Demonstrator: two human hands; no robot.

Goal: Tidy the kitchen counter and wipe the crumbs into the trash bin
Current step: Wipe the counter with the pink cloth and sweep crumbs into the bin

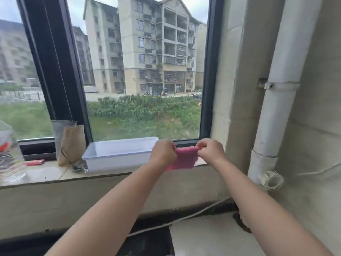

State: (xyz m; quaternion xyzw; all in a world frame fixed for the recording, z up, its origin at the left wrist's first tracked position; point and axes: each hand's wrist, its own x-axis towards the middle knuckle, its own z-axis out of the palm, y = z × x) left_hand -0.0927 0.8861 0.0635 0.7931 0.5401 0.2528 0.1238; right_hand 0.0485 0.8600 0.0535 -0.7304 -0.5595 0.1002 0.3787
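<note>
A pink cloth (185, 158) hangs stretched between both hands above the right end of the window sill (46, 175). My left hand (163, 152) pinches its upper left corner. My right hand (210, 149) pinches its upper right corner. The cloth's lower part droops down over the sill edge. Both arms reach forward from the bottom of the view. No trash bin or crumbs are visible.
A white lidded plastic box (118, 154) lies on the sill just left of the hands. A brown paper bag (71, 144), a small dark wrapper (79, 166), a red flat item (35, 162) and a clear plastic bottle (9, 154) stand further left. A white drainpipe (276, 100) runs down the right wall.
</note>
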